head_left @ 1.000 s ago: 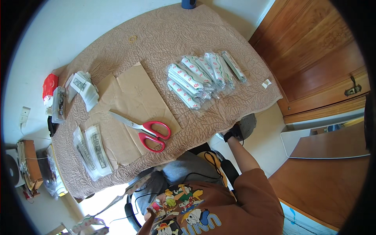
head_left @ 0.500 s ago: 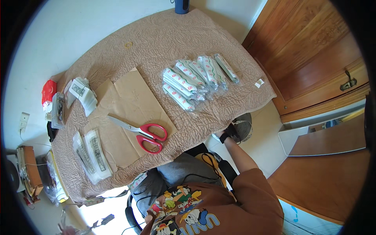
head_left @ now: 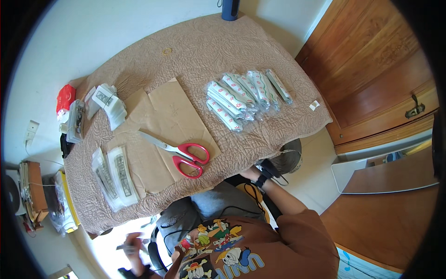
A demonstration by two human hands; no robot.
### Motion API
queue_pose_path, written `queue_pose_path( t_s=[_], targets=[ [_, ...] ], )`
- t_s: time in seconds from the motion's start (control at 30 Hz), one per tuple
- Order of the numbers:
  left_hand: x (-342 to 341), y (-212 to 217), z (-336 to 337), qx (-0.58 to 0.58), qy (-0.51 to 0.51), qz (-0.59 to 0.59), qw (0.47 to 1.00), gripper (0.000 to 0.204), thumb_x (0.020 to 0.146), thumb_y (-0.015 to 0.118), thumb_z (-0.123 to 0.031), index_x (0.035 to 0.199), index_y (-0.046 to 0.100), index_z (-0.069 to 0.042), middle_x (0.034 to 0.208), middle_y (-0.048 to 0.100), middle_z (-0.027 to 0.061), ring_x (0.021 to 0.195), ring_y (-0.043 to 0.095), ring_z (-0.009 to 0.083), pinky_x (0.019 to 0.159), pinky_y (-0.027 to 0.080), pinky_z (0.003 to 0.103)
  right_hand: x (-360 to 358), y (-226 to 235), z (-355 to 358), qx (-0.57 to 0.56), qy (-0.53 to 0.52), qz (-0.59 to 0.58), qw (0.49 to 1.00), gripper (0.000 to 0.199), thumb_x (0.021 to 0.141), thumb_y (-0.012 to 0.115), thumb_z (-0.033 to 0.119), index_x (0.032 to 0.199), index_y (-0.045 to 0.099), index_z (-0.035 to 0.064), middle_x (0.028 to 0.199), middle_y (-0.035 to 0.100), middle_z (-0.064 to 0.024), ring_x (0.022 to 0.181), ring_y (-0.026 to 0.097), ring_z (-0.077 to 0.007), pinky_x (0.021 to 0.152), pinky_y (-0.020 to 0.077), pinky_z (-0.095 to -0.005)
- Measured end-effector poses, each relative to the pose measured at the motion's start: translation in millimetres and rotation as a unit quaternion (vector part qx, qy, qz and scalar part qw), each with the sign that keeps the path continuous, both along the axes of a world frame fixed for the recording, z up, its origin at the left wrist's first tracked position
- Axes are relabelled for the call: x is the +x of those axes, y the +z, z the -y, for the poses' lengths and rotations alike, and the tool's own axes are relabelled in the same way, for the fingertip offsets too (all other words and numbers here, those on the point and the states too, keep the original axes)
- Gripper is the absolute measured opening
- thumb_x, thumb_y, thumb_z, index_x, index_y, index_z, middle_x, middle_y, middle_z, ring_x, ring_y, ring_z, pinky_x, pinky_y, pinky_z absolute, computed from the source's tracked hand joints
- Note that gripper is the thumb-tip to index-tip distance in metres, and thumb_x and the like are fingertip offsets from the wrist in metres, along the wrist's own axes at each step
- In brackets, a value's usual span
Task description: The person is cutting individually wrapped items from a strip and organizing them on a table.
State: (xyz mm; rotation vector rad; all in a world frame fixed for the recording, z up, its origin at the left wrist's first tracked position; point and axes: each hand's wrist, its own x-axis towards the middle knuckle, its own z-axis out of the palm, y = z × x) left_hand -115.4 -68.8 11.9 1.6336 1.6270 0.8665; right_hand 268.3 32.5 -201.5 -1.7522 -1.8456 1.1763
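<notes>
My left hand (head_left: 134,245) is low at the left, beyond the cloth's near edge and beside my chair. It is smeared by motion, and a thin greyish shape by its fingers is too blurred to name. My right hand (head_left: 251,173) is at the near edge of the table, over my lap, with a black band on the wrist. Its fingers are mostly hidden, so what it holds, if anything, does not show. Red-handled scissors (head_left: 191,159) lie with closed blades on a flat brown cardboard sheet (head_left: 160,104), nearest to my right hand.
Several flower-patterned packets in clear wrap (head_left: 237,100) lie right of the cardboard. Clear bags with dark printing (head_left: 121,176) lie left of it, and a pile of white packets (head_left: 110,106) lies behind. A red pack (head_left: 66,98) and a plastic box (head_left: 75,122) stand at the left edge.
My left hand has come inward and more into view at the lower left. My right hand has drawn back toward my lap. A patterned piece by my left thigh no longer shows. The view has shifted slightly.
</notes>
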Motion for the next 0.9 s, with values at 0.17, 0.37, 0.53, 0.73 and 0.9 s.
queue_pose_path(
  t_s=[0.17,0.37,0.53,0.73,0.9],
  targets=[
    [112.7,-21.5,-14.3,-0.076,-0.28,0.115,0.95,0.025,0.071,0.072,-0.015,0.089,0.059,-0.002,0.083,0.058,0.0065,0.065,0.059,0.0185,0.058,0.048,0.028,-72.4,56.1,27.2,-0.011,-0.169,-0.301,0.939,0.023,0.088,0.049,0.019,0.103,0.055,0.0027,0.101,0.058,-0.0097,0.085,0.056,-0.0181,0.071,0.0461,-0.03],
    [156.1,-48.7,-7.4,-0.028,-0.236,-0.062,0.969,0.031,0.065,0.075,-0.013,0.085,0.054,-0.002,0.091,0.054,0.0104,0.068,0.058,0.0267,0.057,0.048,0.032,-136.7,67.4,35.6,-0.022,-0.451,-0.582,0.677,0.023,0.087,0.051,0.011,0.109,0.05,0.0032,0.104,0.055,-0.0029,0.094,0.053,-0.0124,0.084,0.0417,-0.0239],
    [148.6,-63.0,-3.3,0.041,-0.281,0.033,0.958,0.031,0.065,0.074,-0.011,0.084,0.052,-0.002,0.092,0.052,0.0113,0.065,0.057,0.0265,0.054,0.047,0.033,-132.6,69.8,35.2,0.042,-0.426,-0.544,0.722,0.022,0.086,0.052,0.009,0.107,0.051,0.0011,0.102,0.056,-0.0029,0.094,0.053,-0.0111,0.081,0.0413,-0.0246],
    [150.7,-75.6,9.2,-0.185,-0.185,0.349,0.9,0.021,0.074,0.071,-0.012,0.084,0.054,-0.004,0.085,0.057,0.0044,0.067,0.056,0.0115,0.053,0.043,0.025,-120.9,83.4,36.1,0.064,-0.324,-0.469,0.819,0.024,0.085,0.053,0.015,0.103,0.054,-0.0009,0.096,0.057,-0.0033,0.085,0.051,-0.0111,0.074,0.0418,-0.0261],
    [125.5,-52.4,-24.3,-0.316,-0.341,0.202,0.862,0.019,0.081,0.065,-0.018,0.085,0.054,-0.003,0.074,0.057,0.0009,0.062,0.048,0.0059,0.054,0.039,0.021,-114.4,26.8,65.5,-0.014,0.132,-0.421,0.897,0.032,0.082,0.055,0.02,0.109,0.053,0.0018,0.095,0.057,-0.0069,0.082,0.055,-0.0194,0.071,0.0437,-0.0293]
  ],
)
